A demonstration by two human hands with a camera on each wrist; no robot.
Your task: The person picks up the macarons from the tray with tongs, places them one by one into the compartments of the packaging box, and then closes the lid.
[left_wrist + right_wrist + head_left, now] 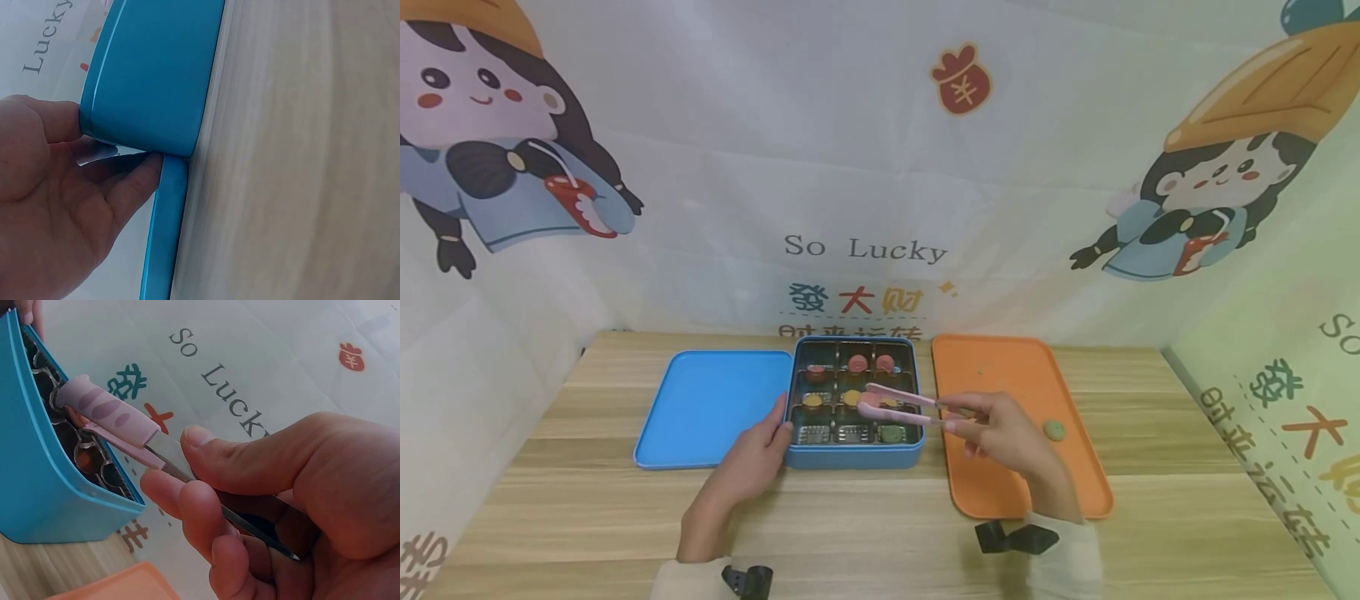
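Observation:
My left hand [758, 454] grips the front left corner of a blue box [855, 457], thumb at the rim, other fingers along its side and partly hidden. Inside, a divided tray holds small cookie-like pieces: red ones [857, 363] in the back row, yellow ones [812, 402] in the middle, and a green one [892, 433] at front right. With my right hand [1006, 433] I hold tongs [115, 415] with metal arms and pink paw-shaped ends. Their tips are over the middle row, with a reddish piece [75, 417] between them.
A blue lid [715, 408] lies against the box's left side. To the right is an orange tray [1000, 367] with a green piece [1054, 430] on it, under my right forearm. Behind the wooden table [865, 533] hangs a printed cloth [737, 167].

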